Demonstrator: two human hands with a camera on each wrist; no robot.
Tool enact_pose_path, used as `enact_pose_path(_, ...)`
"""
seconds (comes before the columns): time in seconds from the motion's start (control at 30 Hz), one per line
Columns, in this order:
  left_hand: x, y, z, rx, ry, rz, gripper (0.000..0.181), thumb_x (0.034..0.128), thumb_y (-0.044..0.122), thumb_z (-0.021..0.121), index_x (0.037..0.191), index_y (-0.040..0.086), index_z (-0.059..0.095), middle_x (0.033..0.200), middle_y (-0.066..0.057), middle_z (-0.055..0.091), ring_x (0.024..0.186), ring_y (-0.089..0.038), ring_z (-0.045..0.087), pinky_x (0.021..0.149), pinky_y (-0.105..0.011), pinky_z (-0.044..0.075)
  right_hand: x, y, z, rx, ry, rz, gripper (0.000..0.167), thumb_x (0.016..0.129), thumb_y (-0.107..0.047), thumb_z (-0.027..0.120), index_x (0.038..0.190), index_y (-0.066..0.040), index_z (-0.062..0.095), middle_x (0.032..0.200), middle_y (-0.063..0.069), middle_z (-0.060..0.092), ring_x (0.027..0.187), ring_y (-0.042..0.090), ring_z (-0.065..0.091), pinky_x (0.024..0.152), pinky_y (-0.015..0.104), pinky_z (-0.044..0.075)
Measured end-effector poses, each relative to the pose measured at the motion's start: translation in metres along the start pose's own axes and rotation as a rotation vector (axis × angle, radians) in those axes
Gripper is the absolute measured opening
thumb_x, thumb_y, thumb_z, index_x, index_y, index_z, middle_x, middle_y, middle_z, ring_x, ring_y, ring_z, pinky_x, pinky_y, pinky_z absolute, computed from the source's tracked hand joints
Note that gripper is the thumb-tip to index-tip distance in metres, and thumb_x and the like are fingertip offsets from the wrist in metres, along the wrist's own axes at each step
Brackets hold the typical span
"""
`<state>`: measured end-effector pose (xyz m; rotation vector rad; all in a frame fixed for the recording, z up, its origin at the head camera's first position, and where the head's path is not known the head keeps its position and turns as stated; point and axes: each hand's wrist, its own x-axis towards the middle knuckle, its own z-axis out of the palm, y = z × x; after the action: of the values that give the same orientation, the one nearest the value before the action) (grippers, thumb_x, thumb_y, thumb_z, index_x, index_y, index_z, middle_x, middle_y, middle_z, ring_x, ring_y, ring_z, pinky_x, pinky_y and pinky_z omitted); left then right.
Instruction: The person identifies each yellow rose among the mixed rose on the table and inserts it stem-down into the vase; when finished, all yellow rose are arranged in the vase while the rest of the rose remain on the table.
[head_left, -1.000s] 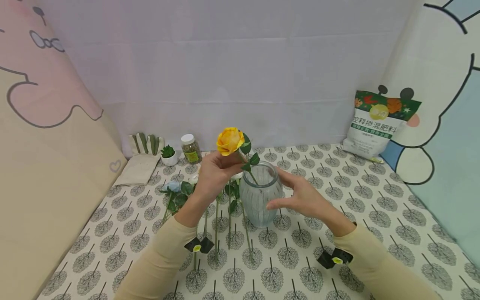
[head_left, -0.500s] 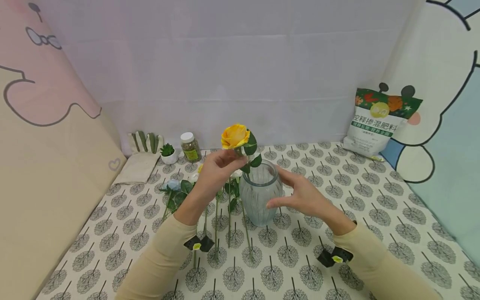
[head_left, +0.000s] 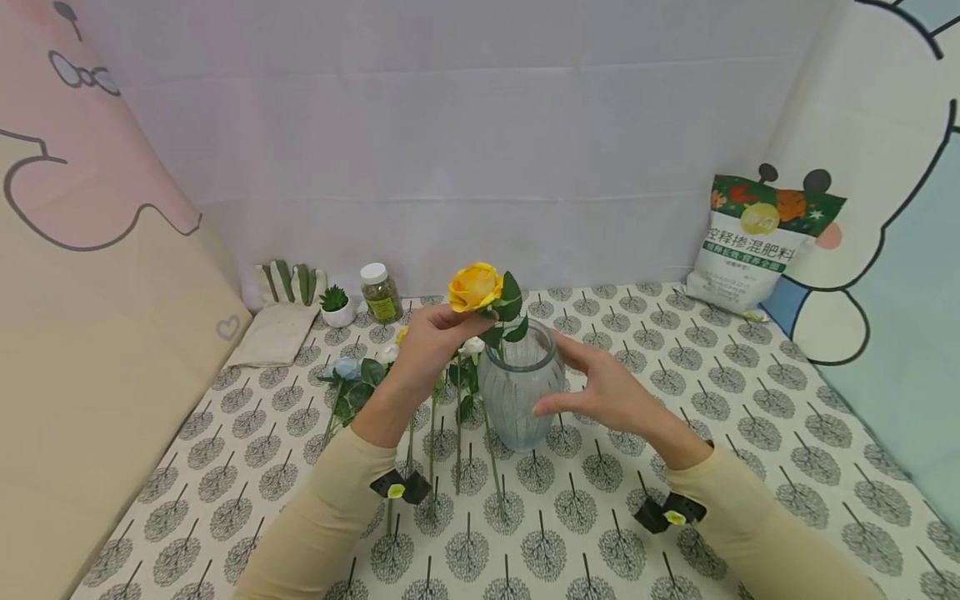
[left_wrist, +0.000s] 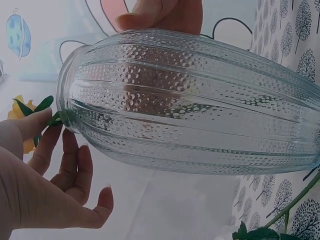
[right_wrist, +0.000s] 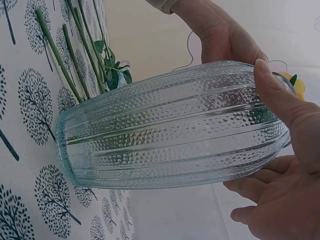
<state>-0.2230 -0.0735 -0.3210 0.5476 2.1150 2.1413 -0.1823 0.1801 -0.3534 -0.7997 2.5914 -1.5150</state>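
Observation:
In the head view my left hand [head_left: 423,350] pinches a yellow rose [head_left: 476,287] just below its bloom. The rose's leafy stem stands nearly upright at the left side of the mouth of a ribbed, clear blue glass vase [head_left: 521,408]. Through the dimpled glass, the stem's lower part is hard to make out. My right hand [head_left: 611,392] holds the vase from the right, thumb at the front and fingers toward the back near the rim. In the left wrist view, leaves of the rose [left_wrist: 22,107] touch the vase's rim [left_wrist: 64,90]. The vase stands upright on the cloth.
Several flowers lie left of the vase, among them a blue one [head_left: 346,369] and a white one [head_left: 472,346]. Behind them are gloves [head_left: 281,321], a small potted plant [head_left: 337,308] and a lidded jar [head_left: 381,293]. A fertilizer bag [head_left: 757,250] leans at the back right.
My left hand has shifted the rose slightly right and brought its stem more upright. Over the last half second the bloom has sunk a little. My right hand and the vase have stayed put.

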Motion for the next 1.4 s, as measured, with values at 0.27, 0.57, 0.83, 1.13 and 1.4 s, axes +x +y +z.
enact_pose_path(0.27, 0.0007, -0.0058, 0.0019, -0.007, 0.005, -0.004, 0.03, 0.0957, 0.01, 0.068, 0.121, -0.006, 0.068, 0.13, -0.013, 0.064, 0.132, -0.022, 0.05, 0.114, -0.049, 0.035, -0.0008, 0.0003, 0.0013, 0.012, -0.002, 0.003, 0.108, 0.074, -0.031, 0.089, 0.159, -0.01, 0.026, 0.159, 0.01, 0.032, 0.144, 0.034, 0.034, 0.116, 0.052, 0.028)
enact_pose_path(0.57, -0.0013, -0.0081, 0.0026, -0.042, -0.001, 0.009, 0.028, 0.0949, 0.01, 0.068, 0.119, -0.004, 0.069, 0.12, -0.009, 0.068, 0.128, -0.024, 0.053, 0.112, -0.049, 0.037, -0.0028, 0.0007, 0.0025, -0.017, 0.003, 0.007, 0.107, 0.074, -0.034, 0.088, 0.159, -0.012, 0.026, 0.158, 0.011, 0.034, 0.142, 0.036, 0.035, 0.115, 0.055, 0.028)
enact_pose_path(0.83, -0.0033, -0.0083, 0.0022, -0.075, -0.021, 0.056, 0.022, 0.0941, 0.006, 0.067, 0.114, -0.002, 0.072, 0.117, -0.007, 0.07, 0.127, -0.025, 0.053, 0.111, -0.049, 0.038, -0.0029, -0.0006, 0.0027, -0.02, 0.004, 0.012, 0.108, 0.073, -0.034, 0.089, 0.159, -0.012, 0.027, 0.157, 0.011, 0.036, 0.142, 0.036, 0.036, 0.114, 0.056, 0.029)
enact_pose_path(1.13, -0.0059, -0.0054, 0.0027, -0.081, -0.011, 0.057, 0.031, 0.0919, 0.003, 0.068, 0.119, -0.011, 0.067, 0.124, -0.012, 0.067, 0.13, -0.026, 0.05, 0.112, -0.049, 0.037, -0.0017, -0.0001, 0.002, -0.011, -0.005, 0.011, 0.108, 0.073, -0.034, 0.089, 0.159, -0.014, 0.026, 0.157, 0.011, 0.035, 0.143, 0.035, 0.035, 0.115, 0.056, 0.029)
enact_pose_path(1.4, -0.0032, -0.0072, 0.0016, -0.098, -0.02, 0.071, 0.027, 0.0927, 0.003, 0.066, 0.118, -0.007, 0.069, 0.122, -0.011, 0.067, 0.126, -0.026, 0.053, 0.109, -0.047, 0.04, -0.0007, -0.0009, 0.0001, -0.007, -0.005, 0.014, 0.108, 0.074, -0.034, 0.089, 0.159, -0.013, 0.026, 0.159, 0.011, 0.031, 0.143, 0.036, 0.034, 0.115, 0.056, 0.028)
